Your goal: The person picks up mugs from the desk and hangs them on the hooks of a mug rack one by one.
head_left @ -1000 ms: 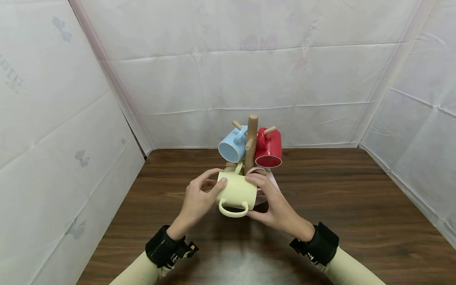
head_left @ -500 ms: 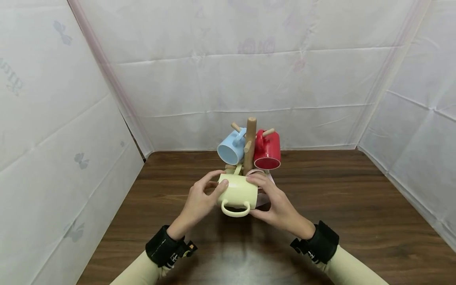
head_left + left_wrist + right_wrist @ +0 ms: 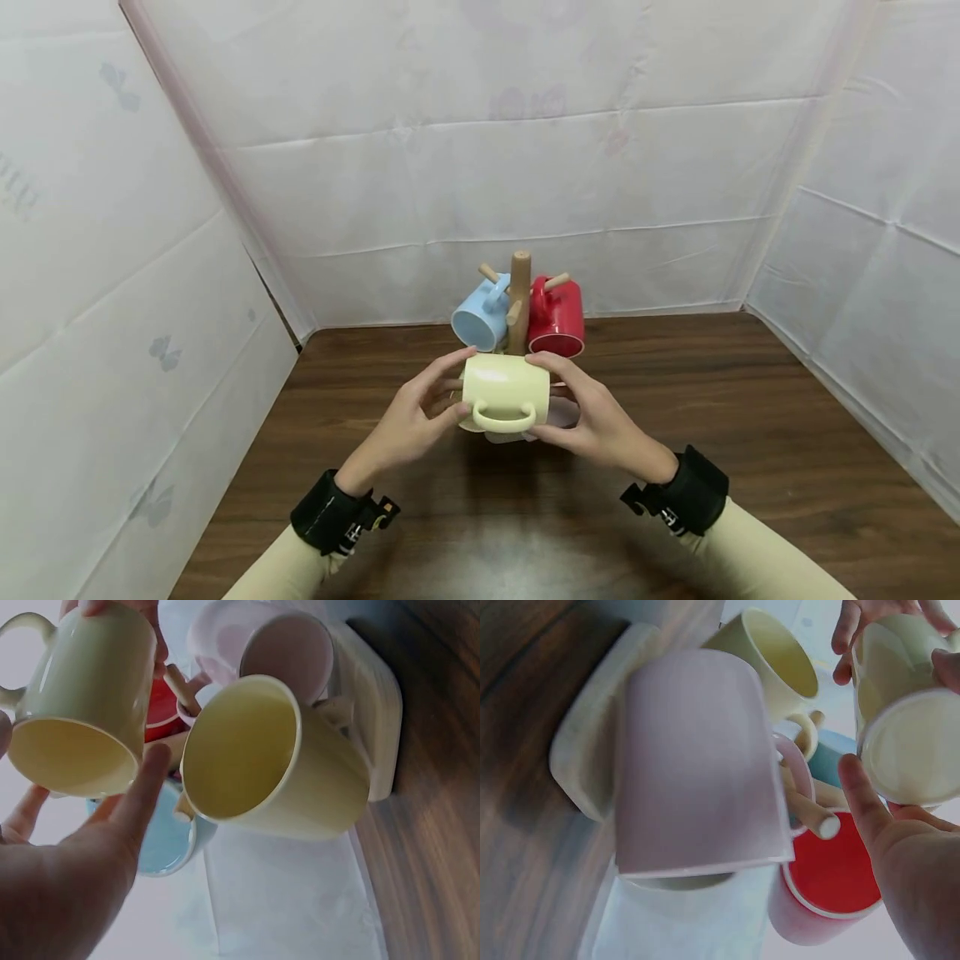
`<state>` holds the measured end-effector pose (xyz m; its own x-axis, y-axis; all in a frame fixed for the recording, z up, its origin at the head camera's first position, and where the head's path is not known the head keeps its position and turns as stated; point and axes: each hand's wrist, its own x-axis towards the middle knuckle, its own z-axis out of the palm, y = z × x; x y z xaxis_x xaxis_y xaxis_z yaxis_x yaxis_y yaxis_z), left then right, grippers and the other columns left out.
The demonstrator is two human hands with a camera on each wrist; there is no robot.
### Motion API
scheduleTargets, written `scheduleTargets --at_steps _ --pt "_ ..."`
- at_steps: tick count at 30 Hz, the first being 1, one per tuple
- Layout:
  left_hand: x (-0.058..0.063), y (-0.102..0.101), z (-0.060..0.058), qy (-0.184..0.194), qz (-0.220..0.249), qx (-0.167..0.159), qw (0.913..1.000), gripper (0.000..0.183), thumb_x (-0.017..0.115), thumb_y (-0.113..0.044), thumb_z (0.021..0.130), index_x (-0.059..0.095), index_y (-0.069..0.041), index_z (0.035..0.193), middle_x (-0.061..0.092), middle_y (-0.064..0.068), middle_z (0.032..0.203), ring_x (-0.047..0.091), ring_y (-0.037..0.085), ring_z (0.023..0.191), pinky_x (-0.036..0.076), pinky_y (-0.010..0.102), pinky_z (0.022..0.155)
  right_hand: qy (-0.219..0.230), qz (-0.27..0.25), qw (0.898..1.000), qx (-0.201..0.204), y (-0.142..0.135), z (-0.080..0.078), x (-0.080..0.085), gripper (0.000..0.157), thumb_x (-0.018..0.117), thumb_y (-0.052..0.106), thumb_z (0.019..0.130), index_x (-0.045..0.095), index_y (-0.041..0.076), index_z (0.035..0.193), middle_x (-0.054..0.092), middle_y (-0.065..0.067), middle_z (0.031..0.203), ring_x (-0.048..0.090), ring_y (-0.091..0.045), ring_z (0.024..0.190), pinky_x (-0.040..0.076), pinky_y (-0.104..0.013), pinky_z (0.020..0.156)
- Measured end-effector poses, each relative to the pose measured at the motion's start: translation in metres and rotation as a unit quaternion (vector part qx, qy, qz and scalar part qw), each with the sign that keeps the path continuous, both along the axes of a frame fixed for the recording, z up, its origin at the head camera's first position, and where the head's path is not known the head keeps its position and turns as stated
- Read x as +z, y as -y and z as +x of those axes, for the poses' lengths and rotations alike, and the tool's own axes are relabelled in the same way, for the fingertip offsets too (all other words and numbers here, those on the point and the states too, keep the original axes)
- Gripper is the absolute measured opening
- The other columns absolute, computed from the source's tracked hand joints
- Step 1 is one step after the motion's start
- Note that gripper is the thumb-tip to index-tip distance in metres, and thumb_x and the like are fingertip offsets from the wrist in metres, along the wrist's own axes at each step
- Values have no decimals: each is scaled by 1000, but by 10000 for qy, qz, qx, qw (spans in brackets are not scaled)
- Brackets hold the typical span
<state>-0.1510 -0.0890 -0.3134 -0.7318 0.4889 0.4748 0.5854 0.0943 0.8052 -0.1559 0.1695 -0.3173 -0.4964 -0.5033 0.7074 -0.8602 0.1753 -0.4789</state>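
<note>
Both hands hold a pale yellow mug (image 3: 506, 383) on its side, in front of a wooden mug tree (image 3: 520, 292). Its handle faces me in the head view. My left hand (image 3: 408, 417) grips the open-rim end with thumb and fingers. The base end is gripped by my right hand (image 3: 600, 421). On the tree's upper pegs hang a light blue mug (image 3: 480, 317) at left and a red mug (image 3: 557, 321) at right. Lower down, a second yellow mug (image 3: 322, 787) and a pink mug (image 3: 697, 765) hang, mostly hidden in the head view.
The tree's pale base (image 3: 379, 712) stands on a dark wood-grain table (image 3: 675, 417). White sheeting (image 3: 450, 183) rises behind the table and along both sides. A short front peg (image 3: 513, 313) points toward me above the held mug.
Both hands have raised the yellow mug slightly and turned it, so its handle now lies across its front instead of hanging below. The lower mugs are more covered. The head view has shifted slightly.
</note>
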Motion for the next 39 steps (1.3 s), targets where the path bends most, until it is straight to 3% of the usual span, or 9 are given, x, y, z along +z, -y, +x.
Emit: scheduleTargets --at_steps 4,11,19,23,30,34,39 --pt "2 2 -4 7 115 -94 9999 73 68 -1 79 34 -10 143 37 11 142 53 32 110 49 43 83 46 6 9999 91 -2 -4 7 76 80 2 65 41 -6 129 49 -17 124 53 -19 100 53 -40 74" --pt "3 -3 -11 -109 320 116 9994 70 69 -1 80 37 -14 141 42 9 137 57 32 103 50 45 81 293 -220 9989 285 -4 -15 11 76 78 -1 67 39 -5 132 43 -18 126 52 -24 99 53 -39 74" --pt "-6 -9 -19 45 525 342 9980 66 66 -2 82 36 -6 141 48 17 128 60 34 93 52 43 75 654 -443 9968 125 -7 -17 9 72 75 0 72 37 -3 134 45 -16 126 57 -23 88 53 -46 71" --pt "-5 -13 -21 24 530 455 9976 63 64 -4 85 35 -2 140 51 18 125 59 34 93 53 40 74 568 -428 9975 -15 -10 -16 13 72 75 1 73 38 -2 135 45 -15 127 57 -22 84 52 -46 69" --pt "-3 -17 -23 39 519 613 9968 57 61 -8 89 36 1 139 53 21 122 63 26 88 53 38 73 428 -307 9985 -133 -12 -16 20 71 73 -2 74 37 -1 136 48 -11 121 56 -21 82 52 -30 65" --pt "-8 -18 -26 436 821 550 9942 52 58 -10 91 38 -2 138 55 23 118 64 29 86 53 45 70 330 -298 9984 -355 -13 -22 13 69 72 4 77 39 6 137 51 -6 113 56 -18 78 52 -28 60" --pt "-19 -19 -33 1067 1427 326 9835 48 55 -12 93 39 -7 139 54 24 119 62 34 88 51 53 67 157 -224 9965 -793 -14 -36 -1 66 72 17 81 41 20 139 54 4 106 56 -11 75 51 -30 58"
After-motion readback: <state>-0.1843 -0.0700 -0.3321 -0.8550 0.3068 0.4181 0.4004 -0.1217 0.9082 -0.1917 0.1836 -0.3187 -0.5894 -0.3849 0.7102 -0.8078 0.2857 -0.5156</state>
